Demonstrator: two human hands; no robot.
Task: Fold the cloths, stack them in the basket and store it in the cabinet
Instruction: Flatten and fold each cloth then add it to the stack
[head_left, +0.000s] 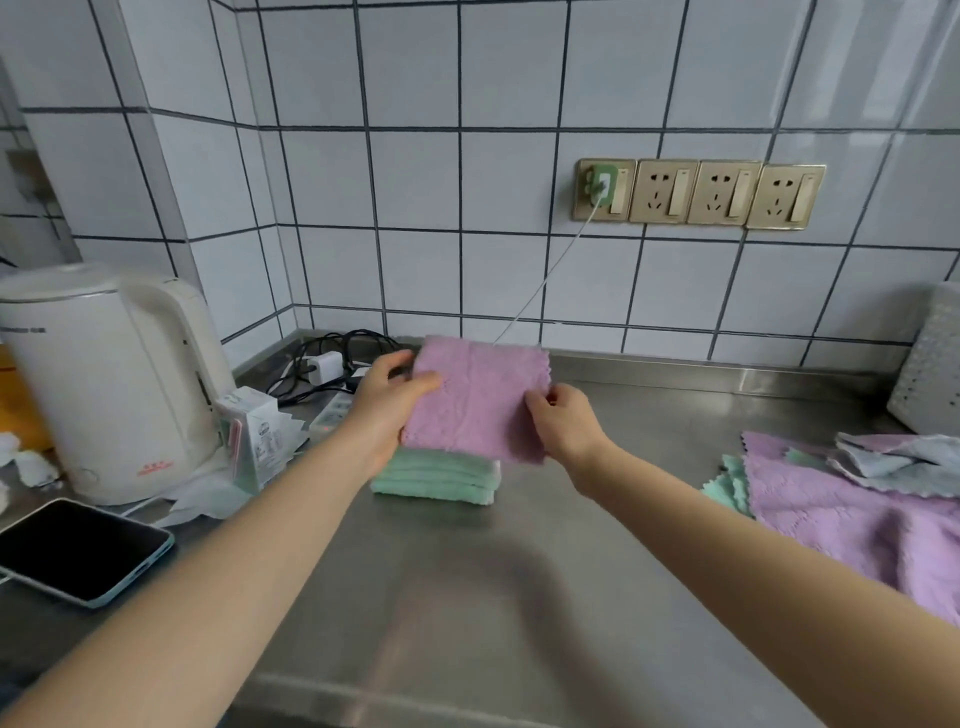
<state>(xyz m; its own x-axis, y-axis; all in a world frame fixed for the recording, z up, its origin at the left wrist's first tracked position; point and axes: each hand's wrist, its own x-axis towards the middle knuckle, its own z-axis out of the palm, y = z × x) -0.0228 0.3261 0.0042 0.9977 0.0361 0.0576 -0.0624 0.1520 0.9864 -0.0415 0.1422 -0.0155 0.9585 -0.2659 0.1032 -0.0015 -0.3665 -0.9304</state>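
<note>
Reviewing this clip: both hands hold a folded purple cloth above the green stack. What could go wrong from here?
1. The folded purple cloth is pinched only at its edges by the left hand and right hand; it may unfold when lowered.
2. Set down off-centre, it could skew the green stack.
3. The basket sits far right, so carrying the stack there risks toppling it.

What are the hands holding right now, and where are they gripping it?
Both hands hold a folded purple cloth: the left hand grips its left edge, the right hand its lower right edge.
</note>
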